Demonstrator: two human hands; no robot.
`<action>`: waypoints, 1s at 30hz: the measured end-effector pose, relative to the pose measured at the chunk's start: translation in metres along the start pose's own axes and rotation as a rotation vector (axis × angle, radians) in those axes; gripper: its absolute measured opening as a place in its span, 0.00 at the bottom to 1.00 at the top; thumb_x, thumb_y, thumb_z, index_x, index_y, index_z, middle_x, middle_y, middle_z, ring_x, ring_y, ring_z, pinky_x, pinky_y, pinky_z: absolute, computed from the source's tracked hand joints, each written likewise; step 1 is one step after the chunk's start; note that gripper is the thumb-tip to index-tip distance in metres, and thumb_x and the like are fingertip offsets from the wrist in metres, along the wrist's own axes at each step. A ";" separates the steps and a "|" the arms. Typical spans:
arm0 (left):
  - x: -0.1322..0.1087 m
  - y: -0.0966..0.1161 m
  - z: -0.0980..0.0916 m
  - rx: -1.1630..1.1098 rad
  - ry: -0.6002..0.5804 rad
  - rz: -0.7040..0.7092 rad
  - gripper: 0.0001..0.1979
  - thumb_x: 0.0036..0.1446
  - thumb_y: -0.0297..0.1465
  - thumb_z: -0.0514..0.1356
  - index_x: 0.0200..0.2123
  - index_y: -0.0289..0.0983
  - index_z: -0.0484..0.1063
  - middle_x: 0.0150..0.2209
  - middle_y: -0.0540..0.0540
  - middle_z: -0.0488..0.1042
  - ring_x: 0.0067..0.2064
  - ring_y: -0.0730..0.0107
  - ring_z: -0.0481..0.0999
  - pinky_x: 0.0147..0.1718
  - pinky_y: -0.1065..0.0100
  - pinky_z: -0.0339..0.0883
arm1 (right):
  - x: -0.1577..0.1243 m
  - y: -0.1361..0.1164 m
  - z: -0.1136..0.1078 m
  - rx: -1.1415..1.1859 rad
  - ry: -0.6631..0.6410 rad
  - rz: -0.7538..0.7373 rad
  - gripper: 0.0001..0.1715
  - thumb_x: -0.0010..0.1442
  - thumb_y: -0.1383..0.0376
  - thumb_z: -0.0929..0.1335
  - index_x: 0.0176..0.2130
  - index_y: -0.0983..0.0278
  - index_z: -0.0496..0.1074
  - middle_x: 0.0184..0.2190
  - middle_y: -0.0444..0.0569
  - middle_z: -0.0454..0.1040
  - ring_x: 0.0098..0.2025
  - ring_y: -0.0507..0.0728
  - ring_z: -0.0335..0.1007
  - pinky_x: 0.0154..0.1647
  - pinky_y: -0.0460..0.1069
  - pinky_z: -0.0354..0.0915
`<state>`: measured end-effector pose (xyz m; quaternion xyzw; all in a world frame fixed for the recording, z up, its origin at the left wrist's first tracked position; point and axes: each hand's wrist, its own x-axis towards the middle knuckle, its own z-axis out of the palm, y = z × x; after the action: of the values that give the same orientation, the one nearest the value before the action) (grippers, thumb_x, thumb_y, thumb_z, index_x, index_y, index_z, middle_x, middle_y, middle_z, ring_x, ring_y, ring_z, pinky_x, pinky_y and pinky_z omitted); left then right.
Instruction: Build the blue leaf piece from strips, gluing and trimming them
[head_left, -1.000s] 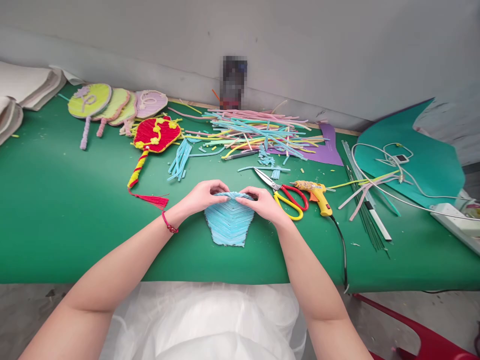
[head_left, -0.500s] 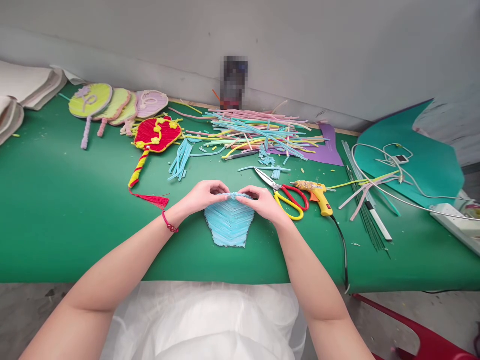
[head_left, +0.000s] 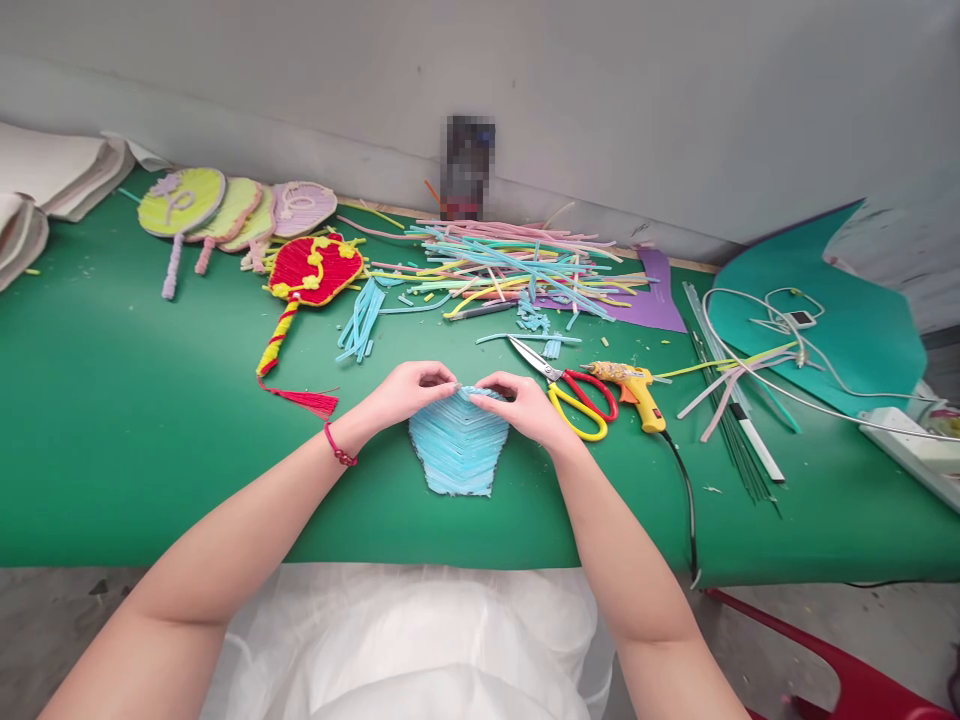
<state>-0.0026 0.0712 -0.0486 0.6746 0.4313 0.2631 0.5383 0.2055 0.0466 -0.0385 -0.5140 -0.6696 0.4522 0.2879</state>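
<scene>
A light-blue panel covered in pipe cleaners [head_left: 460,445], laid in a V pattern, rests on the green table in front of me. It narrows toward its near edge. My left hand [head_left: 418,388] pinches its far edge on the left side. Close by, my right hand [head_left: 519,402] pinches the same far edge on the right, thumb on top. The fingertips of both hands nearly meet at the top middle and partly cover that edge. Right of my hand lie scissors [head_left: 564,385] with one red and one yellow handle, and a yellow hot glue gun [head_left: 634,388].
A heap of coloured pipe cleaners [head_left: 517,262] lies along the back. Left of it are a red-and-yellow fan [head_left: 319,270] and several pastel fans [head_left: 182,205]. To the right are a teal sheet [head_left: 840,310], thin rods [head_left: 739,430], a cable and a power strip [head_left: 911,440].
Almost nothing differs. The fingertips have shifted slightly along the panel's far edge, with a little more of it showing between them.
</scene>
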 end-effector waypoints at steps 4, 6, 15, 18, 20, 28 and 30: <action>0.000 -0.001 0.001 0.001 -0.001 -0.006 0.16 0.51 0.42 0.59 0.33 0.35 0.73 0.34 0.46 0.77 0.37 0.65 0.75 0.39 0.65 0.67 | 0.001 -0.001 0.006 -0.020 0.039 -0.022 0.17 0.50 0.53 0.70 0.33 0.63 0.74 0.32 0.46 0.75 0.35 0.54 0.68 0.38 0.49 0.63; 0.000 -0.002 0.001 0.008 0.000 -0.006 0.16 0.51 0.42 0.58 0.33 0.35 0.73 0.34 0.46 0.77 0.37 0.65 0.74 0.38 0.66 0.67 | 0.001 0.000 0.009 -0.039 0.052 -0.039 0.16 0.51 0.54 0.70 0.32 0.64 0.74 0.31 0.46 0.75 0.34 0.54 0.68 0.37 0.48 0.63; 0.001 -0.004 0.000 0.072 0.018 -0.013 0.16 0.52 0.43 0.57 0.32 0.35 0.74 0.32 0.46 0.77 0.35 0.66 0.73 0.34 0.69 0.65 | 0.002 0.000 0.012 -0.068 0.065 -0.083 0.13 0.52 0.56 0.69 0.32 0.63 0.74 0.31 0.46 0.75 0.35 0.54 0.68 0.37 0.48 0.62; 0.001 -0.004 0.000 0.081 0.023 -0.016 0.16 0.52 0.43 0.57 0.32 0.34 0.74 0.32 0.46 0.77 0.35 0.67 0.73 0.33 0.69 0.64 | 0.002 0.000 0.012 -0.073 0.064 -0.094 0.13 0.52 0.56 0.69 0.32 0.63 0.73 0.31 0.46 0.75 0.34 0.53 0.68 0.37 0.48 0.62; 0.001 -0.004 0.001 0.091 0.026 -0.020 0.16 0.52 0.43 0.57 0.32 0.35 0.74 0.32 0.46 0.77 0.35 0.67 0.73 0.33 0.69 0.64 | 0.002 0.000 0.012 -0.077 0.063 -0.097 0.13 0.52 0.56 0.69 0.32 0.63 0.73 0.31 0.46 0.75 0.34 0.54 0.68 0.37 0.48 0.62; 0.002 -0.006 0.001 0.106 0.028 -0.037 0.16 0.52 0.43 0.57 0.33 0.35 0.74 0.33 0.46 0.77 0.36 0.65 0.73 0.35 0.67 0.65 | 0.003 0.003 0.012 -0.081 0.076 -0.076 0.12 0.52 0.56 0.69 0.31 0.63 0.74 0.31 0.46 0.75 0.34 0.54 0.68 0.37 0.48 0.63; 0.002 -0.006 0.002 0.101 0.027 -0.039 0.16 0.52 0.42 0.57 0.32 0.35 0.74 0.33 0.46 0.77 0.36 0.65 0.74 0.35 0.67 0.66 | 0.003 0.003 0.012 -0.083 0.075 -0.070 0.12 0.52 0.56 0.69 0.31 0.63 0.74 0.31 0.46 0.75 0.34 0.54 0.69 0.37 0.48 0.63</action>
<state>-0.0023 0.0721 -0.0549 0.6887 0.4643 0.2394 0.5028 0.1959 0.0456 -0.0464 -0.5185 -0.6940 0.3942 0.3068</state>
